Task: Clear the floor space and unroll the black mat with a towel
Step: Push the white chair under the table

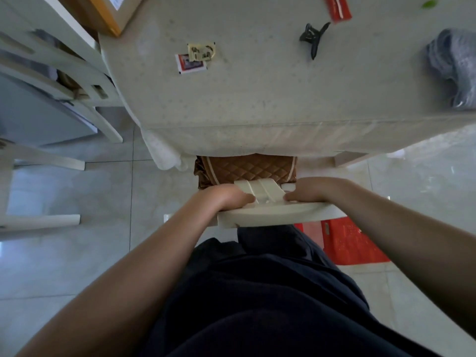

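Note:
A cream wooden chair (pixel 273 213) stands right in front of me, its brown quilted seat cushion (pixel 247 168) tucked partly under the table (pixel 257 104). My left hand (pixel 226 198) grips the top rail of the chair back on its left side. My right hand (pixel 314 189) grips the same rail on its right side. No black mat shows in the frame. A grey cloth (pixel 453 70), possibly a towel, lies at the table's right edge.
On the table lie a black hair claw (pixel 313 38), two small sachets (pixel 197 57), a red packet (pixel 338 7) and a cardboard box (pixel 108 11). More cream chairs (pixel 59 70) stand at the left. A red bag (pixel 353 243) lies on the pale tiled floor (pixel 77 253).

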`<state>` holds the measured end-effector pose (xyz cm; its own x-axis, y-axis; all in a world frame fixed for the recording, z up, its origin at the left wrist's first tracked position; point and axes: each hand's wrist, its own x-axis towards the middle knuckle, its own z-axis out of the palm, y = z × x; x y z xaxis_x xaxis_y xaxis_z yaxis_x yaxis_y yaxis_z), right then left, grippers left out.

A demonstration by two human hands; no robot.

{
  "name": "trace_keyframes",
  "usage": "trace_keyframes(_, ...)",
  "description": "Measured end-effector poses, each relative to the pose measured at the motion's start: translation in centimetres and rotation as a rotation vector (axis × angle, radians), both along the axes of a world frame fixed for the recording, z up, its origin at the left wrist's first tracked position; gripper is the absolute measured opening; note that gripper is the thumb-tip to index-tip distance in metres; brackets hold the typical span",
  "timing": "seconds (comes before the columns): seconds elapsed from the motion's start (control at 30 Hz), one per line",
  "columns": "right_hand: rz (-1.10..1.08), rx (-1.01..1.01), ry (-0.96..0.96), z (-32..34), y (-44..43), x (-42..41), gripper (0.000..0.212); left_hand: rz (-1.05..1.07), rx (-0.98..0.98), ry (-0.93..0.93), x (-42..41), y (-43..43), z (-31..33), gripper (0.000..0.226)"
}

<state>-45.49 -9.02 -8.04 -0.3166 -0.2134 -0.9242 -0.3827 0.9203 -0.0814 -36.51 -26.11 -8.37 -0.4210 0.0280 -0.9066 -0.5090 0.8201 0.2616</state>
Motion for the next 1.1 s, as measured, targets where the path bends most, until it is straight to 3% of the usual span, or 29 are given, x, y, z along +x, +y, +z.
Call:
trace_keyframes(0.07,-0.093,-0.164,0.121,0.5,0.5,0.1,0.040,0.030,0.088,0.153,0.7,-0.7,1.5,0.049)
trace_keyframes(0.17,-0.240,-0.401,0.356,2.5,1.1,2.3,0.039,-0.028,0.176,0.384,3.0,-1.0,4.0,0.065)
trace_keyframes(0.23,-0.210,-0.500,0.562,3.9,1.7,4.8,0.046,-0.176,0.082,0.596,4.9,-0.4,4.7,0.072)
trace_keyframes(0.3,-0.107,-0.691,0.787,4.0,2.8,7.4,0.051,-0.299,-0.071,0.896,7.1,0.0,3.7,0.063)
trace_keyframes(0.37,-0.024,-0.857,0.843,3.4,3.9,8.7,0.049,-0.345,-0.166,1.178,8.5,-0.2,2.2,0.046)
trace_keyframes(0.43,-0.002,-0.900,0.798,3.2,4.4,8.6,0.052,-0.391,-0.253,1.341,8.6,-0.6,0.8,0.041)
trace_keyframes(0.57,-0.115,-0.801,0.700,4.4,4.4,7.6,0.070,-0.396,-0.342,1.377,8.2,-0.7,0.5,0.044)
trace_keyframes(0.63,0.015,-0.755,0.700,4.3,4.8,7.3,0.073,-0.384,-0.357,1.391,8.2,-0.7,0.5,0.045)
trace_keyframes(0.7,0.220,-0.753,0.788,3.0,5.3,6.8,0.059,-0.372,-0.343,1.408,8.1,-0.7,0.4,0.044)
trace_keyframes(0.8,0.284,-0.796,0.858,1.7,5.1,5.8,0.037,-0.344,-0.325,1.413,8.0,-1.1,0.5,0.040)
trace_keyframes(1.1,0.362,-0.877,0.900,1.6,3.3,3.1,0.039,-0.295,-0.393,1.428,5.9,-2.5,0.2,0.043)
